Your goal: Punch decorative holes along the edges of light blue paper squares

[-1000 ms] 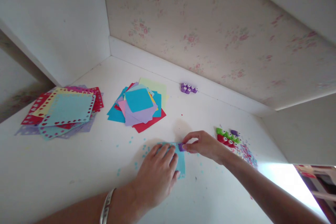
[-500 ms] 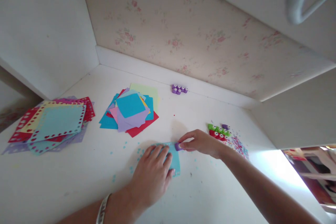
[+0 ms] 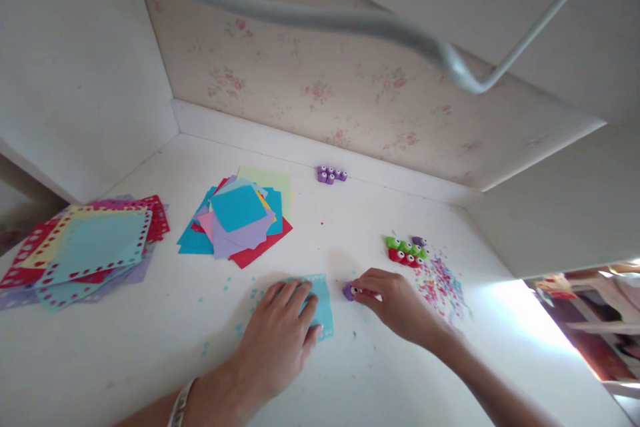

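Observation:
My left hand (image 3: 280, 327) lies with fingers stretched out on a light blue paper sheet (image 3: 325, 310), pressing it to the white table. Small punched holes run along part of the sheet's edge. Just right of the sheet, apart from it, a small purple paper punch (image 3: 349, 291) is pinched in the fingertips of my right hand (image 3: 393, 297). Tiny light blue cut-outs (image 3: 239, 328) are scattered left of the sheet, and a few lie near my right hand.
Punched sheets (image 3: 105, 240) lie at the far left. A pile of coloured paper (image 3: 240, 207) sits mid-table. Purple punches (image 3: 330, 173) stand by the wall; green and red punches (image 3: 406, 253) stand right, beside confetti (image 3: 443, 283). A white wire (image 3: 300, 17) crosses above.
My right hand has drawn the purple paper punch off the sheet's right edge, leaving a gap. My left hand keeps its place on the sheet. The camera view has shifted slightly.

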Demonstrator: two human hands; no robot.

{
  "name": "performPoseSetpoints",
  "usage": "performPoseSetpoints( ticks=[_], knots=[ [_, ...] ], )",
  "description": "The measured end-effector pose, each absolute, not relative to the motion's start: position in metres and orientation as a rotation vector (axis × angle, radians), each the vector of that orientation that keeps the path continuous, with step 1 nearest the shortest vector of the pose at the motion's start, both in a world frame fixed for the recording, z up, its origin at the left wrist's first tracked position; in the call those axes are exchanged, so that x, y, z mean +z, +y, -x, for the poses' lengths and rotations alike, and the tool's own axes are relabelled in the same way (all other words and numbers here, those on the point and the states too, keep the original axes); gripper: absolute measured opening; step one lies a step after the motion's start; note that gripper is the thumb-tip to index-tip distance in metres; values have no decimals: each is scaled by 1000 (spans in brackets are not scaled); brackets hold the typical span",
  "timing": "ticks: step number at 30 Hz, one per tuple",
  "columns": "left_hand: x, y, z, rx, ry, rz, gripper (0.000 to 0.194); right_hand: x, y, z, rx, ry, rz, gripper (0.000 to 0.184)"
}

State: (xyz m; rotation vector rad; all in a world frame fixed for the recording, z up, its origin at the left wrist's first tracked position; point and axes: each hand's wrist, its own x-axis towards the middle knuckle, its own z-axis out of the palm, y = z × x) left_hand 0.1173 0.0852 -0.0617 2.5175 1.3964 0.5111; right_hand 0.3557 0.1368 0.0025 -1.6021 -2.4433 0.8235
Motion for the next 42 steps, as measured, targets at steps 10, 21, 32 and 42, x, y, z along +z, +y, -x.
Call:
performPoseSetpoints(
  ticks=[10,21,32,42],
  knots=[
    [-65,86,-118,605,1416,-2553,29,31,181,-437,535,-2152,2010,24],
    [-69,88,-119,571,1400,-2618,31,12,248,-527,-63,-2563,2109,36],
    [-72,87,-119,575,1404,-2624,32,-2,247,-533,2,-2766,2059,45],
    [-65,91,-118,558,1393,-2528,28,-1,257,-487,-107,-2580,2102,41]
  ],
)
